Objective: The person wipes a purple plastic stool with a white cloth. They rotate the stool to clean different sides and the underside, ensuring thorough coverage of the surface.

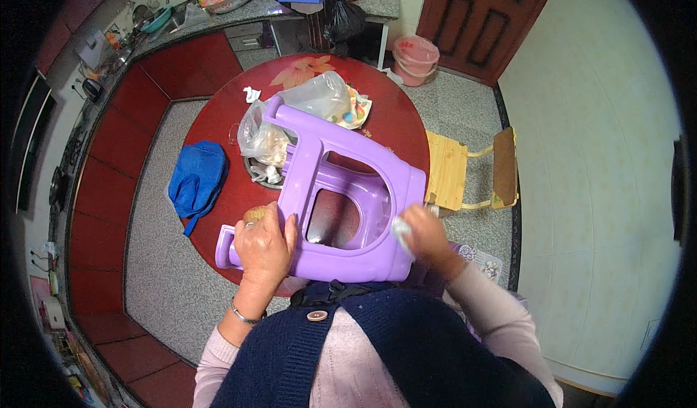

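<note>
A purple plastic stool or chair frame (337,261) lies on its side on a round red table (403,114), close to my body. With fingers over one of its bars, my left hand (267,244) grips the lower left part; a ring and a bracelet show on this arm. My right hand (427,234), somewhat blurred, holds a whitish cloth or wad (402,231) against the right edge of the purple plastic. Through the large openings of the piece the dark table top shows. Its underside against the table is mostly hidden.
A blue fabric bag (199,179) lies at the table's left edge. Behind the purple piece are clear plastic bags (321,95), a metal dish (258,176) with crumpled tissues and a patterned packet (354,108). A wooden chair (449,168) stands right, a pink bucket (415,62) beyond.
</note>
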Demonstrator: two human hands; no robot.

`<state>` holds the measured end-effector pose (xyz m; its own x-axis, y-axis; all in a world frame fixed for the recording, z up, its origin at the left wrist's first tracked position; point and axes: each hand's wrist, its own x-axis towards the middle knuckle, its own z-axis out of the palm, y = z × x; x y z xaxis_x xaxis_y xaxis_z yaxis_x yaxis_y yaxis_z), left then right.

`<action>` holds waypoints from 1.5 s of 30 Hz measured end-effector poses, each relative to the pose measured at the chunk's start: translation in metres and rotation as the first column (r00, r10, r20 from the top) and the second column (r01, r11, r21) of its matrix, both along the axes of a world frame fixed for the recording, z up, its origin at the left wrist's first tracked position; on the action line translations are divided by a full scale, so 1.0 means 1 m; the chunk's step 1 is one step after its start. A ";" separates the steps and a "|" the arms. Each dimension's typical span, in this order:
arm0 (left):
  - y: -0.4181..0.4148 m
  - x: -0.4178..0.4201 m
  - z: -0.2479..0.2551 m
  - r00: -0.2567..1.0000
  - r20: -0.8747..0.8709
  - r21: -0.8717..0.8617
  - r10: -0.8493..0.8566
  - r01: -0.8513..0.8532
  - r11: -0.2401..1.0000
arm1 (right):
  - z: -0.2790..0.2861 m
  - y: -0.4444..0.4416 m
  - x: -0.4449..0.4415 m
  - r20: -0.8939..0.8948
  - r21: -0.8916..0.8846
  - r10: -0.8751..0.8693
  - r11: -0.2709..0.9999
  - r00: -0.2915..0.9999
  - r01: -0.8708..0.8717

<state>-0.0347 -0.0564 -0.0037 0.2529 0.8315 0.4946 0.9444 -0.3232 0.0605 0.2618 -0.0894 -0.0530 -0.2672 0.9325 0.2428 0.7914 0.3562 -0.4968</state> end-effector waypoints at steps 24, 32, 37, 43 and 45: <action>0.015 -0.005 -0.007 0.999 0.010 0.041 -0.038 0.038 0.998 | -0.015 -0.057 -0.006 -0.129 -0.318 -0.012 0.948 0.992 -0.030; 0.017 -0.005 -0.004 0.997 -0.004 0.054 -0.075 0.075 0.996 | -0.011 0.075 0.034 -0.077 -0.017 -0.378 0.926 0.923 0.378; 0.016 -0.006 -0.004 1.000 -0.012 0.028 -0.018 0.018 0.999 | -0.015 0.045 0.026 -0.096 0.042 -0.259 0.964 0.961 0.264; 0.016 -0.007 -0.011 0.999 0.024 0.056 -0.043 0.042 0.998 | -0.014 -0.001 0.006 -0.161 -0.075 -0.178 0.983 0.971 0.168; 0.015 -0.009 -0.010 0.998 0.037 0.042 -0.052 0.051 0.998 | -0.012 0.023 0.007 -0.126 0.010 -0.168 0.985 0.978 0.170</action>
<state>-0.0434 -0.0417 -0.0141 0.2750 0.7968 0.5380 0.9237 -0.3743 0.0822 0.2691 -0.0660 -0.0647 -0.0730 0.9562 0.2836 0.7737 0.2338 -0.5889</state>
